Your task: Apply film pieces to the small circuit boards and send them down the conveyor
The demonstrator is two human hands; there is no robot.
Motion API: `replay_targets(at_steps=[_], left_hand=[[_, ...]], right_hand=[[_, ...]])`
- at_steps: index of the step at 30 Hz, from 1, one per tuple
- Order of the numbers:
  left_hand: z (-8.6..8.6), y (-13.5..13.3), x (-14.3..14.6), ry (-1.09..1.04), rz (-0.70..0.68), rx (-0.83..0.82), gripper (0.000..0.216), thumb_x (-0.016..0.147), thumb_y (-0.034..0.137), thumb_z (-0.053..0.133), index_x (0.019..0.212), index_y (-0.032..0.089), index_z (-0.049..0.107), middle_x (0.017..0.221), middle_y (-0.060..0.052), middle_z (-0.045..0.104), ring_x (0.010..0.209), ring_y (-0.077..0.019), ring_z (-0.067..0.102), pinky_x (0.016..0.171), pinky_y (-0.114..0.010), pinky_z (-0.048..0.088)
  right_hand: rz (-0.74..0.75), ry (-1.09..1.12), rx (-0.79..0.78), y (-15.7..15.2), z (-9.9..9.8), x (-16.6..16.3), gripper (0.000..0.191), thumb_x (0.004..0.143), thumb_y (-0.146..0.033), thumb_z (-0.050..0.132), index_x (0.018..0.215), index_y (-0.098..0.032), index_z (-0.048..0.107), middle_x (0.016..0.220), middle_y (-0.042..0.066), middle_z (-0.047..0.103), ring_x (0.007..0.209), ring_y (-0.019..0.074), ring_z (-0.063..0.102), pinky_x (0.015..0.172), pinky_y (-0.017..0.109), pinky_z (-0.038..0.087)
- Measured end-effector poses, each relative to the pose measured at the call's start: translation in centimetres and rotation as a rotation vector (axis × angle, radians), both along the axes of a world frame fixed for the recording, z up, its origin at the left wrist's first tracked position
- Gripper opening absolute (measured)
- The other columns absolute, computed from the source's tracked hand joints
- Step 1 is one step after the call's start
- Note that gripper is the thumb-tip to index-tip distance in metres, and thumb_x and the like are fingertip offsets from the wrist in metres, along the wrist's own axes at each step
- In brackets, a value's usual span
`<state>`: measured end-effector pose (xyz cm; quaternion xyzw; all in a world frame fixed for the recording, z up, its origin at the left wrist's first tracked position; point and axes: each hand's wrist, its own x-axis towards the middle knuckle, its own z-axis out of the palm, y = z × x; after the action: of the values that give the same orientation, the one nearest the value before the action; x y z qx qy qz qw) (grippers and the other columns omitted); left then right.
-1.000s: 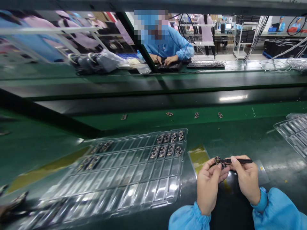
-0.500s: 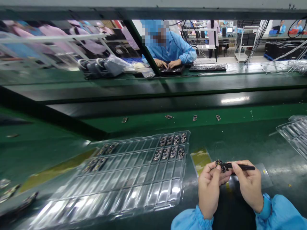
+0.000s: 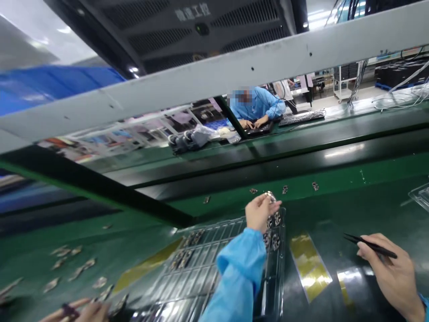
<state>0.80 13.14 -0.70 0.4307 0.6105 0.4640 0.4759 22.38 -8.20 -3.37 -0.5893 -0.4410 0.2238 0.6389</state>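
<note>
My left hand (image 3: pixel 259 211) reaches forward over the far right corner of a clear plastic tray (image 3: pixel 204 264), pinching a small electronic part (image 3: pixel 270 196) between its fingertips. The blue sleeve covers part of the tray. Small dark parts (image 3: pixel 273 230) sit in the tray's right-hand pockets, just below that hand. My right hand (image 3: pixel 390 270) rests low at the right above the dark mat, closed on black tweezers (image 3: pixel 368 244) that point left, well apart from the tray.
Loose parts (image 3: pixel 300 188) lie in a row on the green belt beyond the tray. More parts (image 3: pixel 73 268) are scattered at the left, where another person's hand (image 3: pixel 80 311) shows at the bottom edge. Yellow tape strips (image 3: pixel 310 264) mark the mat. A co-worker in blue (image 3: pixel 258 105) works opposite.
My hands have separated: the left carried the small part forward over the tray's far corner, the right stayed back with the tweezers. The camera tilted up and left.
</note>
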Motion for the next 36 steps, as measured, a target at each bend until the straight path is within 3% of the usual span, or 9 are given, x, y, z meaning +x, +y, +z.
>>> replay_targets(at_steps=[4, 8, 14, 22, 26, 30, 32, 34, 36], left_hand=[[-0.4, 6.7, -1.4, 0.27, 0.018, -0.045, 0.027, 0.083, 0.024, 0.051, 0.107, 0.011, 0.05, 0.096, -0.008, 0.06, 0.072, -0.0133, 0.062, 0.063, -0.028, 0.052], [-2.3, 9.4, -0.5, 0.515, -0.146, -0.124, 0.026, 0.083, 0.029, 0.051, 0.103, 0.013, 0.054, 0.098, -0.006, 0.058, 0.079, -0.0145, 0.058, 0.066, -0.032, 0.05], [-3.8, 10.5, 0.2, 0.766, -0.366, -0.243, 0.024, 0.083, 0.029, 0.051, 0.1, 0.013, 0.055, 0.094, -0.005, 0.059, 0.075, -0.0136, 0.058, 0.065, -0.031, 0.05], [-0.4, 8.3, 1.2, 0.72, -0.318, 0.011, 0.025, 0.083, 0.029, 0.052, 0.103, 0.015, 0.055, 0.103, -0.006, 0.057, 0.088, -0.0173, 0.057, 0.074, -0.036, 0.048], [0.5, 4.2, 2.4, 0.487, -0.258, 0.042, 0.021, 0.086, 0.027, 0.045, 0.096, 0.011, 0.055, 0.094, -0.007, 0.062, 0.081, -0.0144, 0.061, 0.072, -0.03, 0.05], [0.3, -5.0, 2.4, 0.19, -0.326, -0.002, 0.017, 0.077, 0.026, 0.057, 0.09, 0.015, 0.055, 0.086, -0.005, 0.067, 0.077, -0.0144, 0.064, 0.07, -0.025, 0.051], [0.4, -10.7, 2.3, 0.006, -0.459, -0.036, 0.016, 0.069, 0.026, 0.066, 0.079, 0.015, 0.059, 0.069, -0.005, 0.067, 0.062, -0.0163, 0.064, 0.06, -0.026, 0.052], [0.2, -16.1, 2.4, 0.1, -0.662, -0.056, 0.007, 0.07, 0.024, 0.065, 0.069, 0.017, 0.064, 0.057, -0.006, 0.066, 0.05, -0.0159, 0.061, 0.051, -0.023, 0.05], [-0.7, -20.3, 2.7, 0.249, -0.812, 0.108, 0.008, 0.073, 0.02, 0.06, 0.072, 0.021, 0.068, 0.07, -0.009, 0.07, 0.057, -0.0177, 0.064, 0.055, -0.024, 0.051]], right_hand=[[0.068, 0.261, -0.114, 0.1, -0.3, 0.0, 0.018, 0.072, -0.034, 0.067, 0.08, -0.018, 0.067, 0.073, 0.006, 0.062, 0.06, 0.0203, 0.062, 0.051, 0.027, 0.053], [0.106, 0.465, -0.206, 0.3, -0.5, 0.6, 0.029, 0.065, -0.038, 0.073, 0.081, -0.014, 0.068, 0.069, 0.007, 0.064, 0.057, 0.0207, 0.062, 0.052, 0.028, 0.054], [0.131, 0.721, -0.229, 0.6, -0.7, 1.2, 0.042, 0.065, -0.049, 0.07, 0.085, -0.012, 0.067, 0.06, 0.007, 0.064, 0.048, 0.0178, 0.059, 0.044, 0.026, 0.049], [0.292, 0.891, -0.156, 1.0, 0.4, 1.0, 0.033, 0.071, -0.042, 0.069, 0.087, -0.013, 0.066, 0.074, 0.01, 0.067, 0.069, 0.0225, 0.064, 0.048, 0.026, 0.052], [0.266, 0.843, -0.155, 0.7, 1.3, 1.5, 0.03, 0.069, -0.039, 0.071, 0.083, -0.013, 0.066, 0.087, 0.011, 0.067, 0.079, 0.0241, 0.065, 0.056, 0.027, 0.055], [0.349, 0.684, -0.247, 0.5, 1.6, 2.9, 0.029, 0.063, -0.034, 0.075, 0.08, -0.013, 0.065, 0.077, 0.007, 0.068, 0.07, 0.021, 0.066, 0.056, 0.027, 0.055], [0.431, 0.55, -0.341, 0.5, 1.2, 3.4, 0.026, 0.066, -0.035, 0.072, 0.077, -0.012, 0.066, 0.07, 0.005, 0.066, 0.066, 0.0193, 0.064, 0.053, 0.025, 0.053], [0.494, 0.421, -0.417, 0.4, 0.8, 3.7, 0.024, 0.069, -0.035, 0.069, 0.076, -0.012, 0.065, 0.066, 0.003, 0.063, 0.064, 0.017, 0.062, 0.051, 0.024, 0.051], [0.543, 0.324, -0.465, 0.4, 0.4, 3.8, 0.022, 0.07, -0.034, 0.067, 0.074, -0.013, 0.064, 0.064, 0.001, 0.061, 0.06, 0.0146, 0.059, 0.051, 0.023, 0.048]])
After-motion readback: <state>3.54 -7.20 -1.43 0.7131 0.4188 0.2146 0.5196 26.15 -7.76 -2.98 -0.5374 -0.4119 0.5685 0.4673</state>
